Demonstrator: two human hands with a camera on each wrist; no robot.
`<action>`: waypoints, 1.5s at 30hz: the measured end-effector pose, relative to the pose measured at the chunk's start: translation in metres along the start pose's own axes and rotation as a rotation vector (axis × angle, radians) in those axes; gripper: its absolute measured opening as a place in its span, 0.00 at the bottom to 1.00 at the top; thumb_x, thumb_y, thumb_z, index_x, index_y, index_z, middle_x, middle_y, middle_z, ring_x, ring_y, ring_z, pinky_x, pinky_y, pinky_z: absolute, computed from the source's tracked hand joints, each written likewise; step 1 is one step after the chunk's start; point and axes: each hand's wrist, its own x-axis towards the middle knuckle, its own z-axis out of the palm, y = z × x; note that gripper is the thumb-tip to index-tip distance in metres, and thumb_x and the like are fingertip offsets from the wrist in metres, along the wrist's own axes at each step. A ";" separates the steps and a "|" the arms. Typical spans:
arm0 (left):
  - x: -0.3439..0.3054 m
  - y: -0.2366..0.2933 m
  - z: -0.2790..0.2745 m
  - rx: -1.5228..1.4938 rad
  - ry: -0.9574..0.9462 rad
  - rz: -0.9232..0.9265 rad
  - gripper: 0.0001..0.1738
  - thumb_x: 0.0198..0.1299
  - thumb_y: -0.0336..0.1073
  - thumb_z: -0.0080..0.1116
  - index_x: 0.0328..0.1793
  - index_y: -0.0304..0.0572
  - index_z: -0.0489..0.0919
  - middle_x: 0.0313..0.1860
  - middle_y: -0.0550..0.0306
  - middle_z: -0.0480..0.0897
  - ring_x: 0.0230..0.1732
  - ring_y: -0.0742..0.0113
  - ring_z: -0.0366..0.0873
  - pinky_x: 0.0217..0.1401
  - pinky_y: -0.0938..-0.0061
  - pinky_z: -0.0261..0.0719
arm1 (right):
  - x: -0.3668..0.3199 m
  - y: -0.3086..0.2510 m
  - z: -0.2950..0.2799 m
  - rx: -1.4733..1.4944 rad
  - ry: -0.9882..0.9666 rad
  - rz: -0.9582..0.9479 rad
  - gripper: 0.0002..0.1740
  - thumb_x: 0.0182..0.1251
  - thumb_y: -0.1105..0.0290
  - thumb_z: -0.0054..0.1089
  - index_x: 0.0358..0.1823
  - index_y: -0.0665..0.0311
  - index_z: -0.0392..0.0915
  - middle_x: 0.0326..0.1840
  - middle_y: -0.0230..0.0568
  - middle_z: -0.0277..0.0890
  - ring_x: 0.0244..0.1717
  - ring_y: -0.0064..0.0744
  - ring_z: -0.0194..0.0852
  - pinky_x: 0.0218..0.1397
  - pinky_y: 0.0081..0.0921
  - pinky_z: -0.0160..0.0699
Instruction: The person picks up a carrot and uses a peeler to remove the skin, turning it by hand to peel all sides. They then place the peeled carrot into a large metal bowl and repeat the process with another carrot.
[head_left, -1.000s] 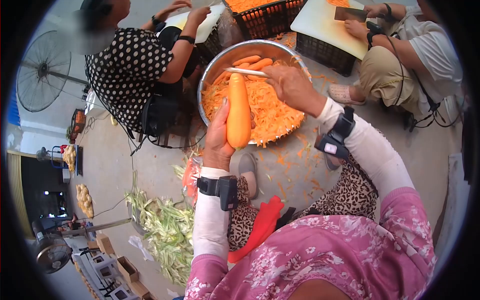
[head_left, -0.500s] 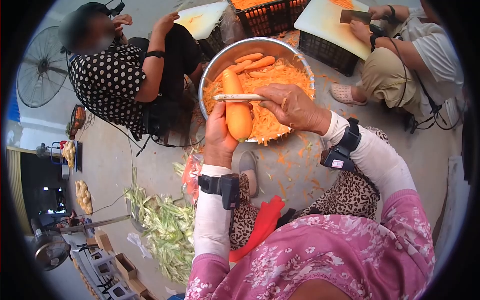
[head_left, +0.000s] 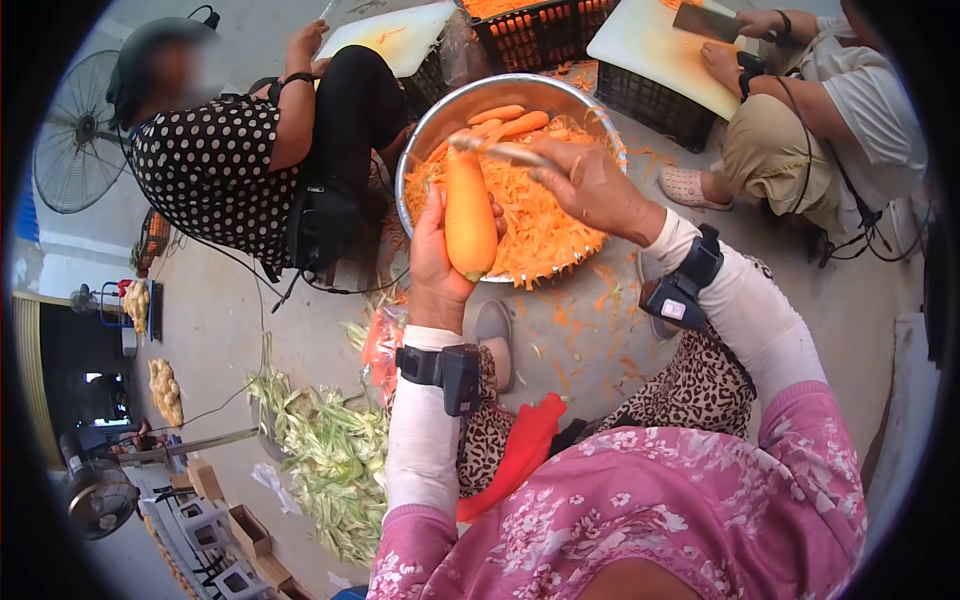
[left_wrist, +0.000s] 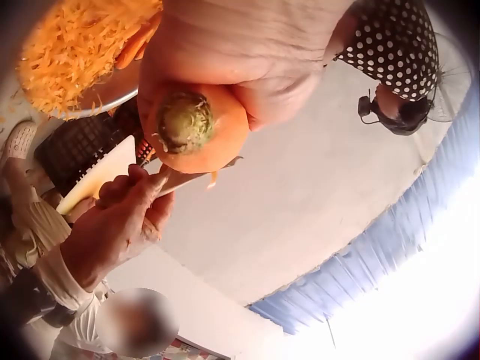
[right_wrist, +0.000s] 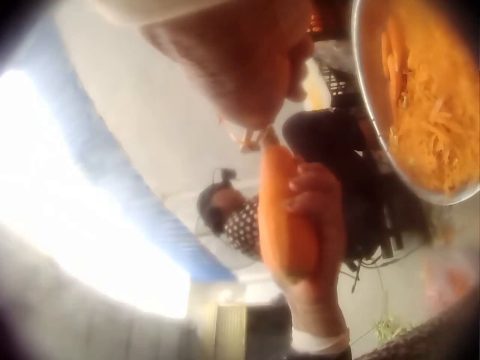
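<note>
My left hand [head_left: 438,260] grips a thick orange carrot [head_left: 468,215], its fingers wrapped round the side. The carrot tilts upright above the metal basin [head_left: 405,180], with its greenish stem end [left_wrist: 186,124] toward me. In my right hand [head_left: 605,195] is a peeler [head_left: 505,153], pinched by the handle. Its head overlaps the carrot's far tip in the head view. From the left wrist view, the peeler lies right along the carrot's side, a bit of peel hanging nearby. Orange peel strips [head_left: 545,230] fill much of the basin, and several carrots [head_left: 520,125] lie at its far side.
At left sits a person in a polka-dot top [head_left: 210,170] beside a white board [head_left: 400,38]. Another person at right holds a cleaver [head_left: 705,22] over a cutting board [head_left: 650,50] on a black crate [head_left: 655,110]. Corn husks [head_left: 335,470] heap on the floor.
The peeler moved from the carrot's far tip down to its middle, then back up to the tip. The left hand keeps hold of the carrot. The person at left leaned back.
</note>
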 end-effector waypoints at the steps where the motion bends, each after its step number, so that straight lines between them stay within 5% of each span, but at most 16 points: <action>1: 0.000 0.001 -0.003 -0.039 -0.017 -0.010 0.28 0.71 0.54 0.38 0.59 0.34 0.69 0.45 0.43 0.76 0.43 0.53 0.74 0.46 0.63 0.77 | -0.003 -0.008 -0.001 -0.001 0.001 0.000 0.12 0.62 0.72 0.54 0.46 0.63 0.76 0.32 0.53 0.77 0.35 0.54 0.76 0.37 0.43 0.74; 5: -0.002 0.000 0.001 -0.152 0.043 -0.042 0.28 0.69 0.52 0.43 0.62 0.35 0.68 0.46 0.43 0.73 0.44 0.55 0.69 0.46 0.65 0.75 | -0.010 -0.016 0.006 0.022 -0.060 -0.190 0.12 0.60 0.71 0.57 0.45 0.63 0.75 0.36 0.50 0.76 0.39 0.53 0.75 0.39 0.40 0.74; 9: -0.001 -0.002 -0.005 -0.097 -0.061 -0.088 0.26 0.68 0.51 0.45 0.62 0.36 0.68 0.45 0.44 0.73 0.43 0.56 0.68 0.44 0.66 0.74 | 0.005 0.011 0.005 -0.073 0.139 -0.214 0.11 0.60 0.72 0.56 0.44 0.61 0.75 0.32 0.52 0.76 0.36 0.55 0.76 0.36 0.43 0.74; 11: -0.003 -0.005 -0.004 0.016 -0.146 -0.133 0.26 0.68 0.52 0.46 0.56 0.34 0.71 0.41 0.42 0.78 0.39 0.53 0.78 0.44 0.61 0.80 | 0.014 0.017 -0.011 -0.527 -0.171 0.211 0.15 0.62 0.73 0.56 0.51 0.65 0.75 0.36 0.55 0.77 0.37 0.55 0.76 0.39 0.43 0.76; 13: -0.004 -0.006 0.003 -0.007 -0.139 -0.146 0.26 0.69 0.52 0.46 0.56 0.34 0.71 0.41 0.44 0.79 0.38 0.55 0.80 0.43 0.62 0.82 | 0.011 0.027 -0.009 -0.428 -0.110 0.245 0.15 0.63 0.72 0.54 0.51 0.63 0.74 0.35 0.56 0.76 0.35 0.55 0.76 0.38 0.45 0.74; 18: -0.001 -0.003 -0.011 0.055 -0.022 -0.042 0.24 0.70 0.48 0.44 0.60 0.36 0.69 0.45 0.45 0.77 0.41 0.52 0.77 0.44 0.60 0.80 | -0.001 -0.004 -0.012 -0.040 0.077 -0.019 0.11 0.63 0.71 0.55 0.46 0.62 0.76 0.33 0.53 0.77 0.35 0.55 0.76 0.38 0.44 0.74; 23: -0.003 -0.005 -0.002 0.156 0.031 0.003 0.22 0.68 0.43 0.45 0.61 0.34 0.68 0.49 0.44 0.77 0.45 0.53 0.79 0.46 0.57 0.82 | -0.015 -0.010 0.002 -0.075 0.032 -0.250 0.10 0.62 0.73 0.53 0.45 0.62 0.73 0.33 0.49 0.75 0.35 0.54 0.75 0.37 0.42 0.74; 26: -0.004 -0.010 0.006 0.286 0.051 0.083 0.23 0.66 0.40 0.46 0.64 0.34 0.66 0.50 0.44 0.77 0.47 0.54 0.79 0.47 0.58 0.83 | -0.010 0.001 -0.003 -0.192 0.051 -0.202 0.10 0.62 0.72 0.52 0.44 0.62 0.75 0.31 0.50 0.76 0.35 0.55 0.75 0.37 0.43 0.75; 28: -0.005 -0.013 0.012 0.473 -0.038 0.071 0.25 0.65 0.39 0.47 0.65 0.34 0.65 0.49 0.45 0.77 0.47 0.53 0.79 0.47 0.58 0.82 | 0.002 0.021 -0.020 -0.562 -0.110 0.230 0.12 0.61 0.73 0.57 0.47 0.64 0.77 0.36 0.54 0.78 0.38 0.52 0.77 0.41 0.39 0.76; 29: -0.005 -0.013 0.014 0.481 -0.045 0.068 0.25 0.65 0.39 0.47 0.65 0.34 0.65 0.49 0.45 0.77 0.47 0.53 0.79 0.47 0.58 0.82 | 0.005 0.037 -0.025 -0.561 -0.098 0.232 0.12 0.61 0.73 0.57 0.47 0.64 0.77 0.36 0.54 0.78 0.38 0.52 0.77 0.41 0.39 0.76; 31: -0.006 -0.013 0.014 0.304 -0.147 -0.009 0.28 0.66 0.36 0.45 0.71 0.36 0.59 0.51 0.49 0.76 0.45 0.61 0.79 0.48 0.65 0.81 | 0.013 0.045 -0.027 -0.434 0.108 0.157 0.10 0.64 0.69 0.52 0.43 0.59 0.78 0.31 0.55 0.78 0.34 0.54 0.78 0.36 0.43 0.75; 36: 0.004 -0.008 0.002 0.062 -0.012 -0.008 0.24 0.67 0.45 0.42 0.61 0.35 0.68 0.48 0.42 0.76 0.44 0.53 0.75 0.45 0.62 0.77 | -0.002 0.004 -0.028 -0.157 0.070 0.064 0.10 0.64 0.69 0.55 0.46 0.60 0.77 0.33 0.52 0.78 0.34 0.53 0.77 0.36 0.40 0.74; 43: 0.002 -0.009 0.005 -0.083 0.009 -0.009 0.26 0.68 0.50 0.43 0.62 0.36 0.68 0.49 0.43 0.74 0.44 0.55 0.72 0.45 0.65 0.75 | -0.015 -0.008 0.007 0.035 0.039 -0.254 0.12 0.63 0.71 0.56 0.48 0.63 0.76 0.34 0.52 0.76 0.35 0.53 0.76 0.37 0.41 0.75; 45: 0.004 -0.011 -0.003 -0.138 -0.228 -0.082 0.27 0.70 0.51 0.43 0.59 0.32 0.69 0.46 0.43 0.77 0.44 0.54 0.77 0.44 0.63 0.78 | -0.006 0.003 -0.001 -0.063 0.095 -0.174 0.12 0.63 0.71 0.55 0.47 0.63 0.75 0.35 0.52 0.77 0.36 0.55 0.76 0.39 0.43 0.75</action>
